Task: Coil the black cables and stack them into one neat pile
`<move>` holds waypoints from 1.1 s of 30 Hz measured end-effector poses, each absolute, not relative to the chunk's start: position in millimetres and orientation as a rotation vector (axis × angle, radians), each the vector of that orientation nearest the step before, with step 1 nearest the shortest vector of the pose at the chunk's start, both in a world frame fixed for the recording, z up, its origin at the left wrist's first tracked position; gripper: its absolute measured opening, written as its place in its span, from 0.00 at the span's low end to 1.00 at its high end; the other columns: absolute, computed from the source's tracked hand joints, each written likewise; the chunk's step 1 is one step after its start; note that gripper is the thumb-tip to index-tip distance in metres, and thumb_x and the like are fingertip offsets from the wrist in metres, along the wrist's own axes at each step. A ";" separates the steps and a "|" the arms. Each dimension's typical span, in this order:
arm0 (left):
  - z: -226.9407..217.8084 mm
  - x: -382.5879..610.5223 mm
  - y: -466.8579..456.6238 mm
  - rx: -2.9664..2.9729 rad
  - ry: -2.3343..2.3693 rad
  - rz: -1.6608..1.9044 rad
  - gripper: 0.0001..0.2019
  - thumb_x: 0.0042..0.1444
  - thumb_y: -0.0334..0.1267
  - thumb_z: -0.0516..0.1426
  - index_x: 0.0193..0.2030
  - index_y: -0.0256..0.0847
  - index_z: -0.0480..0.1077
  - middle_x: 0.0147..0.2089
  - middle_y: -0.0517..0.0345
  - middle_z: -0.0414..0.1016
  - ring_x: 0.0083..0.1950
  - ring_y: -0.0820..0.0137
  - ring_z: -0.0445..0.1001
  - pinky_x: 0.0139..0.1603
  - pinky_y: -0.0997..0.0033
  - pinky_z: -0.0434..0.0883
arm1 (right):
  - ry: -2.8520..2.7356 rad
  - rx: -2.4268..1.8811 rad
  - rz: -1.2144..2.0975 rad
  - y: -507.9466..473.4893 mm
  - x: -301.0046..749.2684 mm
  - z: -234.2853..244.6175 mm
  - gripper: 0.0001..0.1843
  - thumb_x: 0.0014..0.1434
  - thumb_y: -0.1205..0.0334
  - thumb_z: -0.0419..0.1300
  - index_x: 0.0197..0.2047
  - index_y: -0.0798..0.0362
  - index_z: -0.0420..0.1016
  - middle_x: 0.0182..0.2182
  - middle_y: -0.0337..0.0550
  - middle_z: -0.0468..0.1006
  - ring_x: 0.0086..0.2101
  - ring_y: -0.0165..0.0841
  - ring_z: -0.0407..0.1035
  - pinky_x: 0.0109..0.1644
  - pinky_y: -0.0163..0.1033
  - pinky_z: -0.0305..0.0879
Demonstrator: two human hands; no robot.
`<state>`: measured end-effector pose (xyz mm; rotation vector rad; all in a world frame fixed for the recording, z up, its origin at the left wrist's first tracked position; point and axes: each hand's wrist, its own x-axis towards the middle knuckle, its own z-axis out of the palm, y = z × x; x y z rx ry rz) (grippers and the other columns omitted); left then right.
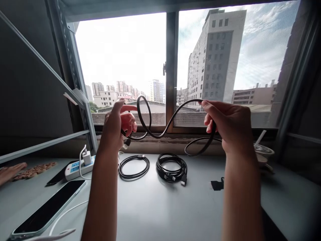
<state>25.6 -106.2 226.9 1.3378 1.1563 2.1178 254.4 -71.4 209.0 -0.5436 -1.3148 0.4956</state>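
A black cable (170, 124) is stretched in the air between my two hands, with a loop standing up near the left one. My left hand (116, 118) is closed around one end part of it, and a dark plug (126, 143) hangs just below that hand. Thumb and fingers of my right hand (227, 118) pinch the cable higher up, while a slack bend droops under the palm. On the table below lie a thin coiled black cable (119, 169) and a thicker coiled cable (185, 167) with its plugs showing. A black connector (217, 185) rests near my right forearm.
At the left are a power strip (72, 171) with a white charger (86, 157), a phone (50, 209) and a white cord (64, 214). Another person's hand (12, 172) is by a brown patterned mat (36, 170). A lidded cup (263, 150) stands right. Shelf posts frame the window.
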 end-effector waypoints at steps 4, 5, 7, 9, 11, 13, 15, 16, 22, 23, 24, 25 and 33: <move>228.8 14.9 -111.2 1.289 1.203 1.932 0.27 0.59 0.54 0.42 0.36 0.32 0.71 0.13 0.60 0.57 0.11 0.72 0.61 0.07 0.77 0.52 | -1.243 -0.565 0.366 -69.9 253.6 208.6 0.09 0.51 0.59 0.62 0.33 0.55 0.80 0.12 0.33 0.69 0.10 0.21 0.58 0.12 0.28 0.54; 228.9 13.1 -113.3 1.302 1.234 1.902 0.28 0.59 0.56 0.42 0.39 0.32 0.71 0.14 0.59 0.59 0.12 0.72 0.62 0.07 0.78 0.51 | -1.233 -0.566 0.342 -68.9 254.3 208.1 0.09 0.51 0.59 0.62 0.33 0.54 0.80 0.12 0.33 0.70 0.10 0.21 0.58 0.13 0.28 0.55; 228.7 12.1 -118.1 1.343 1.290 1.803 0.29 0.57 0.59 0.44 0.44 0.34 0.70 0.17 0.58 0.64 0.14 0.73 0.63 0.09 0.80 0.51 | -1.261 -0.557 0.304 -66.9 255.6 206.6 0.09 0.50 0.59 0.63 0.33 0.54 0.80 0.13 0.34 0.71 0.11 0.22 0.58 0.14 0.29 0.56; 228.0 16.3 -121.7 1.398 1.322 1.650 0.32 0.53 0.64 0.46 0.46 0.36 0.70 0.19 0.56 0.66 0.15 0.74 0.64 0.09 0.80 0.51 | -1.348 -0.544 0.286 -65.6 254.8 205.2 0.09 0.50 0.59 0.63 0.34 0.54 0.81 0.14 0.36 0.73 0.11 0.23 0.60 0.15 0.30 0.57; 226.2 26.1 -122.3 1.462 1.350 1.508 0.36 0.49 0.68 0.46 0.45 0.34 0.72 0.19 0.54 0.67 0.15 0.74 0.63 0.09 0.80 0.49 | -1.458 -0.553 0.275 -66.1 249.6 204.5 0.10 0.50 0.59 0.62 0.35 0.54 0.81 0.15 0.37 0.74 0.12 0.24 0.60 0.15 0.31 0.56; 222.9 39.8 -119.5 1.538 1.376 1.421 0.36 0.48 0.68 0.48 0.42 0.33 0.73 0.19 0.54 0.67 0.15 0.75 0.63 0.09 0.80 0.48 | -1.557 -0.598 0.242 -68.9 239.6 204.3 0.11 0.52 0.57 0.61 0.36 0.53 0.80 0.16 0.36 0.75 0.12 0.24 0.60 0.18 0.32 0.57; 218.3 54.1 -114.2 1.617 1.387 1.394 0.32 0.48 0.66 0.50 0.37 0.35 0.74 0.19 0.55 0.68 0.15 0.77 0.62 0.10 0.80 0.48 | -1.650 -0.651 0.160 -73.9 226.1 204.3 0.12 0.54 0.55 0.59 0.38 0.51 0.80 0.17 0.36 0.75 0.14 0.25 0.62 0.23 0.33 0.60; 215.6 60.3 -111.0 1.652 1.383 1.384 0.30 0.49 0.64 0.51 0.32 0.35 0.74 0.18 0.56 0.67 0.15 0.77 0.62 0.10 0.80 0.50 | -1.700 -0.666 0.098 -77.0 218.8 204.2 0.12 0.55 0.55 0.59 0.37 0.51 0.80 0.17 0.36 0.75 0.16 0.26 0.64 0.25 0.34 0.60; 205.3 72.1 -93.1 1.679 1.313 1.515 0.29 0.57 0.59 0.44 0.14 0.39 0.58 0.11 0.59 0.60 0.12 0.77 0.59 0.12 0.78 0.55 | -1.892 -0.725 -0.188 -92.6 192.3 202.5 0.15 0.60 0.56 0.54 0.27 0.51 0.78 0.18 0.37 0.73 0.24 0.30 0.68 0.31 0.35 0.56; 205.3 70.7 -92.0 1.674 1.324 1.544 0.27 0.58 0.56 0.44 0.15 0.39 0.59 0.11 0.60 0.59 0.12 0.77 0.59 0.12 0.78 0.55 | -1.903 -0.711 -0.139 -92.5 192.8 202.5 0.13 0.59 0.56 0.54 0.31 0.50 0.78 0.20 0.37 0.75 0.25 0.30 0.70 0.32 0.35 0.57; 205.7 69.0 -91.7 1.681 1.335 1.556 0.25 0.59 0.52 0.44 0.16 0.39 0.60 0.11 0.61 0.59 0.12 0.78 0.58 0.12 0.79 0.55 | -1.921 -0.681 -0.063 -91.3 194.6 202.6 0.12 0.58 0.55 0.55 0.34 0.49 0.79 0.23 0.37 0.77 0.27 0.30 0.71 0.32 0.35 0.58; 206.4 67.1 -92.0 1.696 1.343 1.559 0.22 0.59 0.49 0.45 0.19 0.39 0.61 0.11 0.62 0.58 0.12 0.78 0.58 0.12 0.79 0.55 | -1.940 -0.647 0.023 -88.7 197.5 202.7 0.12 0.57 0.54 0.56 0.38 0.48 0.78 0.26 0.37 0.78 0.29 0.31 0.72 0.33 0.34 0.59; 210.2 57.6 -96.1 1.737 1.211 1.636 0.16 0.58 0.35 0.44 0.20 0.40 0.58 0.09 0.66 0.53 0.11 0.80 0.49 0.11 0.81 0.47 | -2.042 -1.350 0.448 -35.6 215.2 185.9 0.23 0.55 0.45 0.55 0.41 0.56 0.76 0.41 0.51 0.77 0.42 0.41 0.71 0.43 0.40 0.64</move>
